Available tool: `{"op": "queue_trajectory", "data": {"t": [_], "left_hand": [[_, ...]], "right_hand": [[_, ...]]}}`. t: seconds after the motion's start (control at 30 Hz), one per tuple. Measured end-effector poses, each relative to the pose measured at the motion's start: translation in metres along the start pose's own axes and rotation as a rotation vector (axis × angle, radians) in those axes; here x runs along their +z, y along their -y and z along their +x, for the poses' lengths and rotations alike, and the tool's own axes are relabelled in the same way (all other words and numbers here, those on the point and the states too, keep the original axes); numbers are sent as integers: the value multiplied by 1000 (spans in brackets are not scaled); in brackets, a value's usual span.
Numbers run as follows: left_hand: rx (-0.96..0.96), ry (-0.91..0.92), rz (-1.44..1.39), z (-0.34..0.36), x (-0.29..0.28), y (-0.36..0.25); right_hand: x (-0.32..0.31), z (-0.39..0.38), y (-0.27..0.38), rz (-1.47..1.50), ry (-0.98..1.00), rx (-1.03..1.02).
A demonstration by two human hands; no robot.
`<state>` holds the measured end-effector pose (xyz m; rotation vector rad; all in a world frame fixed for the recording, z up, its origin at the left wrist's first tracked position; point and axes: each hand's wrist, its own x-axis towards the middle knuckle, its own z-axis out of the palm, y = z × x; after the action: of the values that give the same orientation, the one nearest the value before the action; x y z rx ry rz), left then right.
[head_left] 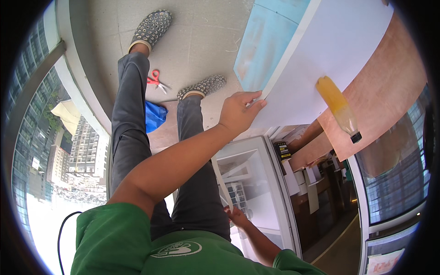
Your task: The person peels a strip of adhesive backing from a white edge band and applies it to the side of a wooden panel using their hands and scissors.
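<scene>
My left hand is at the corner of a white board, its thumb and fingers pinching the board's narrow edge. Lower down, beside my right thigh, my right hand is closed on a thin pale strip. The strip curves upward from those fingers and passes out of sight behind my left forearm. Lying on the board, a clear plastic bottle with a black cap is partly filled with yellow-brown matter.
Red-handled scissors and a blue plastic bag lie on the tiled floor near my feet. A light-blue sheet is beneath the board, and a brown wooden panel beyond it. Glazed doors stand at right; a railing runs at left.
</scene>
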<state>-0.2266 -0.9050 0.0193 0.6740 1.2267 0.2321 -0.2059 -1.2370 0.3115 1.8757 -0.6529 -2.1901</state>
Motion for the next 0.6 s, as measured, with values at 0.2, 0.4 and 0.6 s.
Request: {"op": "queue_trajectory", "data": {"t": [0.2,0.4,0.6], "left_hand": [[-29,21,-35,0,-1,5],[-13,-16,-92,0,2,6],[-47,-4,-61,-2,6,2]], "right_hand": [[-4,4,-15,54,-2,-2],[3,2,1,15,-2,-5],[19,4,-9,91,-7,44]]}}
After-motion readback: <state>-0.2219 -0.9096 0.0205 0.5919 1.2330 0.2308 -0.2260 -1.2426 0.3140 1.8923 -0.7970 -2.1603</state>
